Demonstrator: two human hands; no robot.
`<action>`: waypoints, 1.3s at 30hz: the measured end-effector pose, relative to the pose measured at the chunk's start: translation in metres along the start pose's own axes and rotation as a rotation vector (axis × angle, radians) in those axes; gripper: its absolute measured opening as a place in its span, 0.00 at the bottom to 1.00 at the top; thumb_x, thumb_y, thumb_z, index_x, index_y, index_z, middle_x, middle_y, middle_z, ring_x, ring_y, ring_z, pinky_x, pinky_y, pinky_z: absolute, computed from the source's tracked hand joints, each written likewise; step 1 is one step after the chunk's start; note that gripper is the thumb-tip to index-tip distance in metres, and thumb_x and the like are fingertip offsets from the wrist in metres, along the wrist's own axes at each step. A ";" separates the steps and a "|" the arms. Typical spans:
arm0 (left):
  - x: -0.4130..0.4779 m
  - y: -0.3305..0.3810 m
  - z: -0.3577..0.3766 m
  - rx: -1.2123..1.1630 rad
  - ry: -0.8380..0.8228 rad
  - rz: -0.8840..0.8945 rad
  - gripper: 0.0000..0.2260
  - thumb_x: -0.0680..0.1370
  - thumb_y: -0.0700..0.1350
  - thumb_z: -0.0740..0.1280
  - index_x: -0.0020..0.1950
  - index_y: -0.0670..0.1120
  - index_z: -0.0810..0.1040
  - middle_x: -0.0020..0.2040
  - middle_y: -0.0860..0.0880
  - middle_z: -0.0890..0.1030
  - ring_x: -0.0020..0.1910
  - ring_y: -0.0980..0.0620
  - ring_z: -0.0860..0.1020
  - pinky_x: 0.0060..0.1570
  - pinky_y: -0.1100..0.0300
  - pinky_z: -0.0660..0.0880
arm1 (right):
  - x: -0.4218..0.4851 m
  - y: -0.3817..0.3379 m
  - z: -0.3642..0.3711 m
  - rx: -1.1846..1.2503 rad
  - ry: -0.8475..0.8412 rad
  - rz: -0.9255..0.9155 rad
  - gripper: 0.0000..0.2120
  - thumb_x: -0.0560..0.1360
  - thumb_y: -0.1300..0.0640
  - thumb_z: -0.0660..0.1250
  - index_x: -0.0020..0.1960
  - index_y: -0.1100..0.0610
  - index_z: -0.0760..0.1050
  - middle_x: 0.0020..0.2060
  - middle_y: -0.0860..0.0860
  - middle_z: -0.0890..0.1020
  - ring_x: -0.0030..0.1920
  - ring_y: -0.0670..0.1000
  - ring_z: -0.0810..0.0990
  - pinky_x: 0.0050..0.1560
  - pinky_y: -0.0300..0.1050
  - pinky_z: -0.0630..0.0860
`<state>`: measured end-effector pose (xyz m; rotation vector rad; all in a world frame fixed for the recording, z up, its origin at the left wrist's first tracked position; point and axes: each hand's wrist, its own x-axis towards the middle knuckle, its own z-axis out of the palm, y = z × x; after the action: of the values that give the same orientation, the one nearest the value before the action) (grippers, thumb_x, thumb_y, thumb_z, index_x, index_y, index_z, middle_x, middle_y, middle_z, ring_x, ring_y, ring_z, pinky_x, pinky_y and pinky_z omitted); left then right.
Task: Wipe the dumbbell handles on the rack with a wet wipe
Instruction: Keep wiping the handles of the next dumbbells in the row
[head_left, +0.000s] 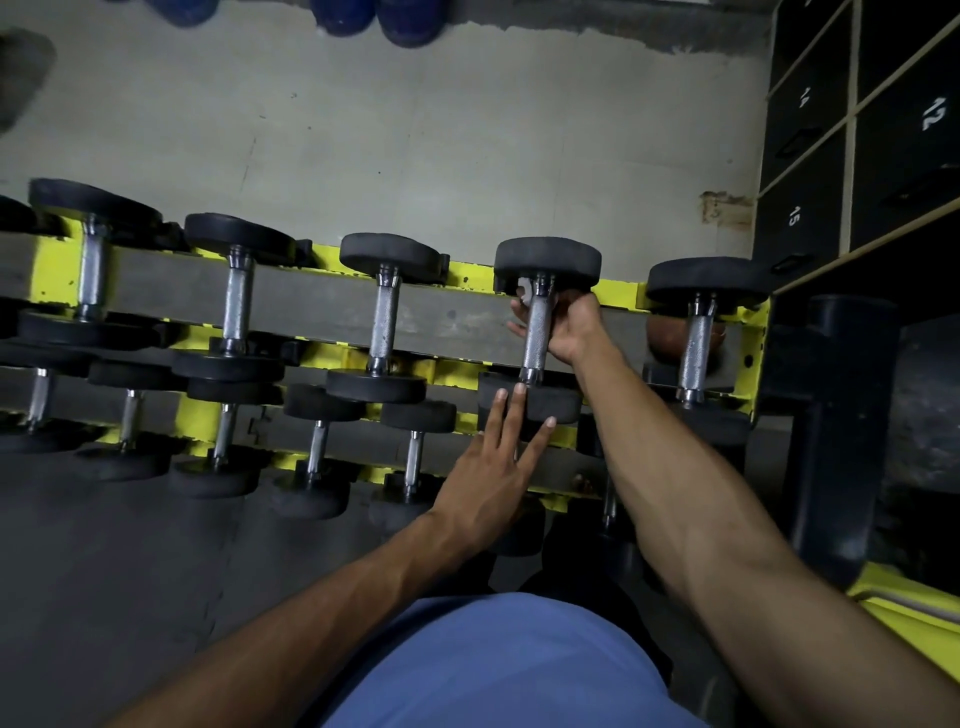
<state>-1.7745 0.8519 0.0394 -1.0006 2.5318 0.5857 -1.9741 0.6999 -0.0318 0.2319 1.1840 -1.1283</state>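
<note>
A yellow rack (470, 275) holds two rows of black dumbbells with knurled chrome handles. My right hand (566, 327) reaches under the far end of one top-row dumbbell handle (536, 338), its fingers curling round the bar from below. A bit of white wet wipe (523, 292) shows between those fingers and the bar, just below the far weight head. My left hand (493, 467) lies flat with straight, spread fingers, the fingertips pressing on the near weight head (550, 402) of the same dumbbell.
Other top-row dumbbells stand to the left (384, 332) and right (698, 343). Smaller dumbbells (317, 447) fill the lower row. Black numbered boxes (852, 130) stack at the upper right, and a black post (836, 415) stands right of the rack. Grey floor lies beyond.
</note>
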 end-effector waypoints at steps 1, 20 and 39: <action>0.000 -0.001 0.000 0.004 0.002 0.001 0.46 0.79 0.33 0.63 0.84 0.49 0.32 0.76 0.35 0.22 0.78 0.33 0.28 0.70 0.46 0.71 | -0.002 0.001 0.005 -0.008 0.041 -0.033 0.19 0.80 0.57 0.49 0.48 0.59 0.79 0.39 0.58 0.85 0.43 0.58 0.83 0.61 0.59 0.75; -0.001 -0.001 -0.005 0.056 -0.042 0.010 0.45 0.79 0.30 0.60 0.83 0.48 0.31 0.77 0.34 0.23 0.78 0.31 0.29 0.71 0.44 0.69 | -0.029 0.010 -0.012 -2.299 0.038 -1.291 0.10 0.78 0.55 0.63 0.58 0.55 0.77 0.57 0.51 0.81 0.37 0.59 0.83 0.31 0.47 0.76; 0.003 -0.002 0.009 0.023 -0.003 -0.019 0.47 0.78 0.32 0.63 0.82 0.49 0.29 0.76 0.35 0.21 0.77 0.32 0.26 0.74 0.41 0.66 | -0.033 -0.003 -0.041 -2.108 -0.419 -1.322 0.03 0.81 0.56 0.66 0.55 0.53 0.76 0.50 0.51 0.76 0.45 0.54 0.73 0.36 0.49 0.74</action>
<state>-1.7738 0.8531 0.0297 -1.0141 2.5176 0.5511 -1.9993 0.7445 -0.0213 -2.4831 1.4730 -0.2577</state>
